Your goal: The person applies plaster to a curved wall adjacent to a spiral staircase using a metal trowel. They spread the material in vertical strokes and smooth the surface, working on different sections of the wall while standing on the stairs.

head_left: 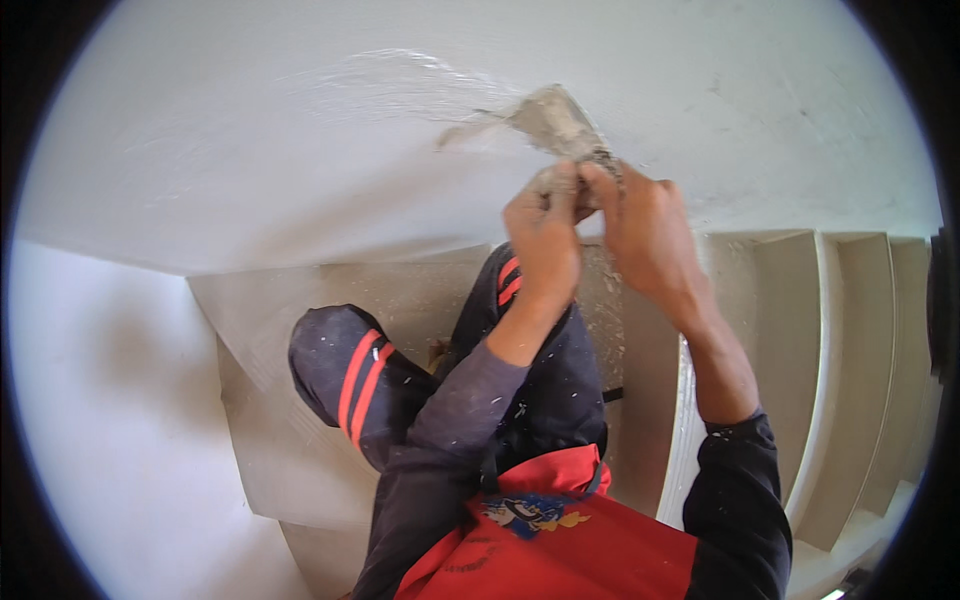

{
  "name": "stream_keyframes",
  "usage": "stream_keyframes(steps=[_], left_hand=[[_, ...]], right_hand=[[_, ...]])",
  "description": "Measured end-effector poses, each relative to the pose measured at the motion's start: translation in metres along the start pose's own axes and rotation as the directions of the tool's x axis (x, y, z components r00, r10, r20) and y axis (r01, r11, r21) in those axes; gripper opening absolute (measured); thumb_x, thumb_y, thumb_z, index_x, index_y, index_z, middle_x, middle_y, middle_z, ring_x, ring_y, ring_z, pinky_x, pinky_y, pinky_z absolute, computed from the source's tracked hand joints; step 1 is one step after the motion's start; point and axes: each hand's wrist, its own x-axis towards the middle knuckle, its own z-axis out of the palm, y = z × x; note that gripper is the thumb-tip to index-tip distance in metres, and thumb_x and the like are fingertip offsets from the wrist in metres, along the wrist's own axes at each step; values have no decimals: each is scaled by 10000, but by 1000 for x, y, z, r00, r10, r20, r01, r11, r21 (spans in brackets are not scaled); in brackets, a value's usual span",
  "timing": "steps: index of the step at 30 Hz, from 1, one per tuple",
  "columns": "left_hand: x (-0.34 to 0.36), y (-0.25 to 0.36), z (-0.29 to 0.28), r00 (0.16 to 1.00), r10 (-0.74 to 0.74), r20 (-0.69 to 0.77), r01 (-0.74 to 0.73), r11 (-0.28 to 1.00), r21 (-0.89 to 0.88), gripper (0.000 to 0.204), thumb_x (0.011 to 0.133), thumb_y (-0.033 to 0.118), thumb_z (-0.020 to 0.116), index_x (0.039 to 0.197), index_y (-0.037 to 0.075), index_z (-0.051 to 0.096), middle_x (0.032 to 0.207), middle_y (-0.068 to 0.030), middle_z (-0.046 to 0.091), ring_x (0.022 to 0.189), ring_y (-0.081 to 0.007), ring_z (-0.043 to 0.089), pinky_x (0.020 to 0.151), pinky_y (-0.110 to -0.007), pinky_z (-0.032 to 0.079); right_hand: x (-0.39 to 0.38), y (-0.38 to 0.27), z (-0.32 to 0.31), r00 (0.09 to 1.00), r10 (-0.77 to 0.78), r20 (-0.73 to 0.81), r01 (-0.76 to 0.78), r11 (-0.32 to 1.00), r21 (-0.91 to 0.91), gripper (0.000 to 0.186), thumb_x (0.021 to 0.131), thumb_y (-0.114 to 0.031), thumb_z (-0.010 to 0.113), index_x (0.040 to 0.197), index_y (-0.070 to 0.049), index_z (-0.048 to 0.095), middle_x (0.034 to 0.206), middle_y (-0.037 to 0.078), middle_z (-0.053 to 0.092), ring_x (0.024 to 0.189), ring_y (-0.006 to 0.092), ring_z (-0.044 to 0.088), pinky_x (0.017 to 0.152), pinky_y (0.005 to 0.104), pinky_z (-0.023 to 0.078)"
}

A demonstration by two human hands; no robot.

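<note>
A plaster-caked trowel (556, 124) is pressed flat against the white wall (300, 150), its blade tilted up to the left. My left hand (543, 232) and my right hand (640, 228) both grip its handle just below the blade, fingers closed and touching each other. A streak of fresh wet plaster (400, 85) spreads left of the blade. My forearms in dark sleeves rise from the lower edge.
Pale stair steps (830, 380) descend on the right. A landing (290, 440) lies below me, with my knee in dark trousers with red stripes (350, 375) over it. A white side wall (110, 430) fills the left.
</note>
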Motion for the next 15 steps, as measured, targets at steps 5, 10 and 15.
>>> stream_keyframes(steps=[5,10,15], left_hand=[[-4,-4,9,999,-48,27,46,998,42,347,985,280,472,968,-35,616,901,-97,652,791,-140,628,743,-281,511],[0,4,-6,999,8,-36,-10,999,-49,333,977,272,498,914,-29,626,867,-78,641,772,-117,605,722,-268,507],[1,-12,0,999,51,-15,-50,996,69,359,996,282,449,942,-30,617,896,-83,644,779,-117,608,746,-267,501]], right_hand=[[-2,1,-17,977,-188,101,197,976,-92,264,836,-67,509,1076,-22,610,811,206,597,618,359,621,557,435,498],[-2,4,-7,970,-219,102,236,951,-202,285,838,-63,500,1100,-26,607,823,203,610,619,360,623,558,426,500],[4,8,-6,959,-273,81,283,948,-148,273,828,-63,504,1077,-26,610,806,192,604,587,363,599,538,430,482]])
